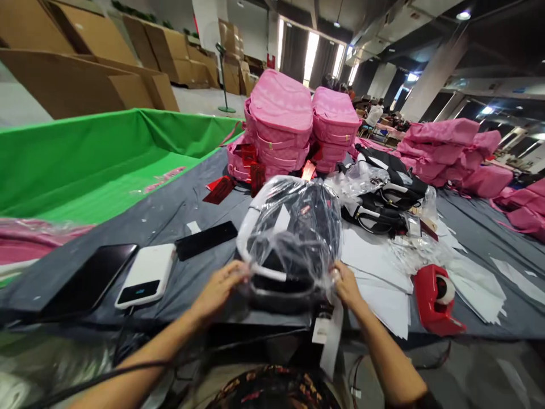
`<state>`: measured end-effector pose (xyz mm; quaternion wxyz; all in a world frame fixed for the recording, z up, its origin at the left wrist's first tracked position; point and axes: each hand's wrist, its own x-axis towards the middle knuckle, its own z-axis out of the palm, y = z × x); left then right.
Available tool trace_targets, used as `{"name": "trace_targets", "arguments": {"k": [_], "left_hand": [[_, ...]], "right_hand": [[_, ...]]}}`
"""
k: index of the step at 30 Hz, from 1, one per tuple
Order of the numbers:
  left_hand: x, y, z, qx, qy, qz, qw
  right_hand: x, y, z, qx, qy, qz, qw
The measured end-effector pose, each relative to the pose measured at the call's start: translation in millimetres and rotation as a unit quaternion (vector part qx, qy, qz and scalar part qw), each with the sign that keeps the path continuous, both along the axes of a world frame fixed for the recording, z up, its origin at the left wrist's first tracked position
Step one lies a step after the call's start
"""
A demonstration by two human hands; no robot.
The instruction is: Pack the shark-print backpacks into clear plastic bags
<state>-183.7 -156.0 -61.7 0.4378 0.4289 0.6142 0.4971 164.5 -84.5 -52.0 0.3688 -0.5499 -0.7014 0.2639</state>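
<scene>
A black-and-white bag (293,227) lies inside a clear plastic bag (315,244) on the grey table (187,272) right in front of me. My left hand (219,287) grips the plastic at the near left corner of the bag's opening. At the near right corner my right hand (347,284) pinches the plastic. A white hang tag (321,329) dangles below the bag at the table's edge.
A red tape dispenser (434,298) sits to the right on white paper sheets (378,272). To the left lie a black phone (206,240), a white power bank (147,275) and a dark tablet (91,278). Pink backpacks (281,125) are stacked behind; more black-and-white bags (383,193) lie at right. A green bin (97,165) borders the left.
</scene>
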Motion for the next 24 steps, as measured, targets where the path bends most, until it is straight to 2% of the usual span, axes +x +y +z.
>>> {"name": "trace_targets", "arguments": {"k": [2,3,5,6,7,8,10,12,14,17,20,22,24], "left_hand": [[-23.5,12.7,10.8,0.043,0.058,0.054,0.996],[-35.0,12.9,11.9,0.052,0.082,0.107,0.989],[-48.9,0.7,4.3,0.022,0.077,0.206,0.975],[-48.9,-9.7,-3.1,-0.016,0.039,0.229,0.973],[-43.5,-21.1,-11.1,-0.06,-0.014,0.22,0.974],[-33.1,-31.8,-18.5,-0.105,-0.067,0.179,0.976],[-1.3,-44.8,-27.5,-0.157,-0.128,0.036,0.979],[37.3,-40.9,-28.4,-0.14,-0.11,-0.112,0.978],[75.2,-21.8,-26.3,-0.099,-0.068,-0.203,0.972],[121.6,13.7,-27.2,-0.079,-0.032,-0.253,0.964],[146.3,31.9,-31.7,-0.085,-0.039,-0.281,0.955],[148.9,32.6,-32.1,-0.099,-0.056,-0.305,0.946],[144.9,29.3,-28.8,-0.109,-0.076,-0.315,0.94]], "right_hand": [[11.4,27.6,13.6,0.027,0.005,-0.059,0.998],[22.2,32.7,16.2,0.037,0.007,-0.093,0.995],[47.3,24.2,11.6,0.03,-0.003,-0.156,0.987],[58.7,12.5,5.6,0.003,-0.006,-0.173,0.985],[67.5,-2.2,-1.5,-0.036,0.0,-0.179,0.983],[73.0,-18.2,-8.3,-0.084,0.017,-0.172,0.981],[71.8,-48.1,-17.4,-0.171,0.073,-0.134,0.973],[54.8,-69.0,-18.9,-0.207,0.101,-0.086,0.969],[28.0,-79.0,-17.1,-0.189,0.058,-0.047,0.979],[-6.7,-79.8,-19.6,-0.121,-0.094,-0.077,0.985],[-9.2,-75.4,-30.3,-0.073,-0.203,-0.138,0.967],[5.1,-75.2,-36.6,-0.064,-0.194,-0.124,0.971],[20.4,-78.5,-39.1,-0.085,-0.127,-0.064,0.986]]}}
